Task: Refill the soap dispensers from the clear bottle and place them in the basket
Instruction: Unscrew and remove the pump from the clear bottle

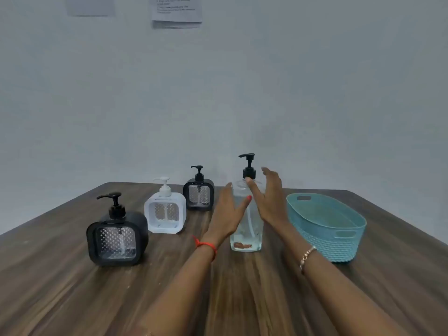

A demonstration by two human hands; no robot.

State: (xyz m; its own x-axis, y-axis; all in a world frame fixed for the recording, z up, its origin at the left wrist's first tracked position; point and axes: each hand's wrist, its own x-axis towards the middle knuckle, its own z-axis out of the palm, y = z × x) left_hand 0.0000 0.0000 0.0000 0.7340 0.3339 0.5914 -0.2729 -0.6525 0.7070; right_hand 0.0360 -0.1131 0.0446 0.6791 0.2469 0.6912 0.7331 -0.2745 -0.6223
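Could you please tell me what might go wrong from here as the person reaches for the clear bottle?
1. The clear bottle is tall and narrow, and the left hand and right hand flank it open, not gripping; a nudge might tip it.
2. Its black pump is on; once it is off, pouring may spill soap onto the wooden table.
3. Reaching leftward could knock the nearest black dispenser.

A dark brown wood-grain table (72, 299) fills the lower view. Behind the table rises a plain pale grey wall (315, 81). High above the table's far edge hangs a white printed paper sheet (177, 10); a blurred pale sheet (91, 6) hangs above its far left part
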